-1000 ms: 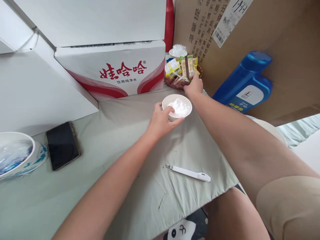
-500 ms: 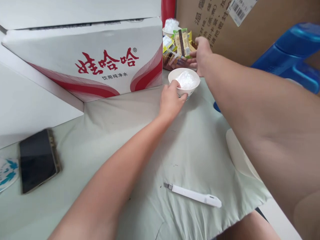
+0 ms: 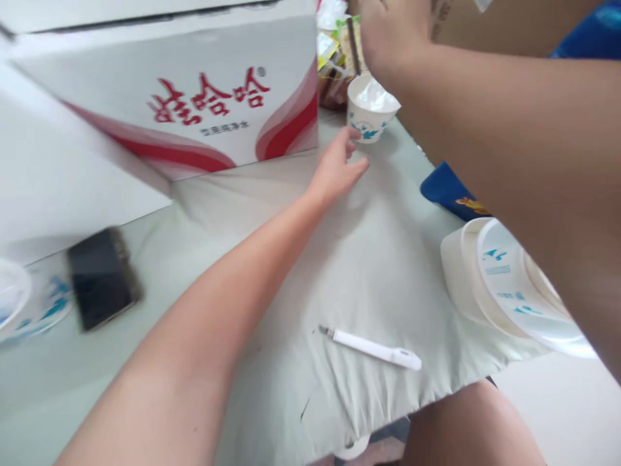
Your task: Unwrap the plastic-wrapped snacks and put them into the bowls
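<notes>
Upright on the worktop (image 3: 388,259), a paper cup (image 3: 369,126) with plastic film (image 3: 376,98) inside, just ahead of the left hand (image 3: 340,165). Left fingers loosely parted, around nothing; one fingertip against or just before the cup's wall, cannot tell which. Rim partly hidden by the right hand (image 3: 395,32), itself cut off at the top: cannot tell its fingers' grip. Snack packets (image 3: 348,48) behind, blurred.

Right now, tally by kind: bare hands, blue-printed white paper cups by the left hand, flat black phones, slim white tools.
Bare hands (left hand, right hand): 2
Blue-printed white paper cup: 1
Flat black phone: 1
Slim white tool: 1
Total: 5
</notes>
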Motion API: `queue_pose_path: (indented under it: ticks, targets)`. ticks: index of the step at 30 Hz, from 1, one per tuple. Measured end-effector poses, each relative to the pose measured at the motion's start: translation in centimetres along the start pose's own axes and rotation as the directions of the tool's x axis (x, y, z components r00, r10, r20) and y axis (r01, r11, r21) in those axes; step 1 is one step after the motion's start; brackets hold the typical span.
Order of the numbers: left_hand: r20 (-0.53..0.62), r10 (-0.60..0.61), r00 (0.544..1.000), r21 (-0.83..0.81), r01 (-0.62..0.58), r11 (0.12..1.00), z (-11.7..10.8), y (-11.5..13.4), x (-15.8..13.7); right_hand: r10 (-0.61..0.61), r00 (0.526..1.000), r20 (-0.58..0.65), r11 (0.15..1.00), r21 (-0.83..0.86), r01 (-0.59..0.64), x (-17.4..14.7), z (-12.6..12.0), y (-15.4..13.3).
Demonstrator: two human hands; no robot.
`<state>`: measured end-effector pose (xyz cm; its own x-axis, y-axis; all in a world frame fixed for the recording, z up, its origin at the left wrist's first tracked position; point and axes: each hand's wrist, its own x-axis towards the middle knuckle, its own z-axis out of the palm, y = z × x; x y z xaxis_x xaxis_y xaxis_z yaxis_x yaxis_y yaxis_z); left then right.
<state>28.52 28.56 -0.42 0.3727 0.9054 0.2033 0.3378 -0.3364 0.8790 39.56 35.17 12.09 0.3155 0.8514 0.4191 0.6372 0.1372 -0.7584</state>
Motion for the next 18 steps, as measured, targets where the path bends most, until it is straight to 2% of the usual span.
queue_pose_path:
  ticks: [1,2,3,6,8,10,12,14,16,18]
  targets:
    - [0.012,-0.007,1.0,0.006,0.007,1.0,-0.9,0.2,-1.9,-0.051,0.998,0.031,0.983,-0.177,0.056,-2.1,-0.5,-0.9]
    - [0.022,-0.027,0.999,0.035,0.026,0.999,-2.0,0.6,-4.0,-0.105,0.991,0.079,0.953,-0.276,0.123,-4.4,-1.0,-1.9]
    - [0.021,-0.059,0.998,0.073,0.057,0.996,-3.1,1.2,-6.2,-0.141,0.985,0.104,0.938,-0.304,0.166,-6.6,-1.4,-2.8]
    - [-0.023,-0.155,0.988,0.056,0.156,0.986,-7.2,3.4,-13.7,-0.234,0.954,0.188,0.93,-0.245,0.276,-13.2,-2.0,-4.7]
    - [-0.064,-0.222,0.973,-0.069,0.218,0.974,-10.2,5.2,-19.2,-0.36,0.897,0.258,0.882,-0.218,0.417,-17.1,-1.5,-5.2]
    - [-0.132,-0.291,0.947,-0.249,0.253,0.935,-13.2,6.5,-24.7,-0.481,0.813,0.328,0.823,-0.152,0.548,-20.8,-0.1,-5.8]
    - [-0.226,-0.38,0.897,-0.417,0.263,0.87,-16.1,7.1,-29.6,-0.575,0.729,0.373,0.778,-0.027,0.627,-24.3,1.7,-7.0]
    - [-0.392,-0.425,0.816,-0.499,0.199,0.843,-18.6,6.7,-33.7,-0.655,0.628,0.421,0.72,0.095,0.688,-27.6,3.6,-9.3]
    - [-0.553,-0.424,0.717,-0.514,0.108,0.851,-20.7,5.5,-36.7,-0.723,0.503,0.474,0.639,0.182,0.747,-30.5,5.6,-12.4]
    - [-0.633,-0.423,0.649,-0.524,0.044,0.851,-22.5,4.1,-38.7,-0.754,0.388,0.529,0.566,0.225,0.793,-32.8,7.8,-15.8]
